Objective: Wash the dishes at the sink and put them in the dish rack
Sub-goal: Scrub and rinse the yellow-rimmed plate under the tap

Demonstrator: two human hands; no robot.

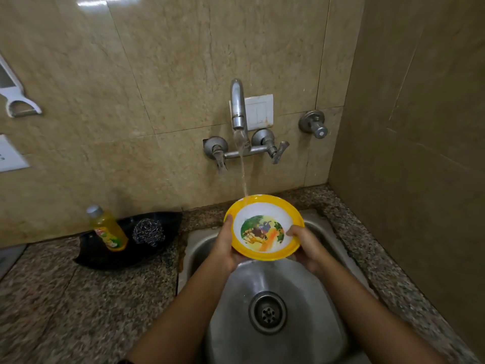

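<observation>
Both hands grip one yellow-rimmed bowl (263, 227) over the steel sink (301, 324): the left hand (225, 248) clasps its left rim, the right hand (305, 245) its right rim, fingers partly hidden beneath. At the counter's back edge sits one black tray (99, 256), holding one yellow dish soap bottle (109, 229) and one steel scrubber (148, 231). One tap (238, 106) pours onto the bowl's far rim. Its printed picture is hard to make out.
</observation>
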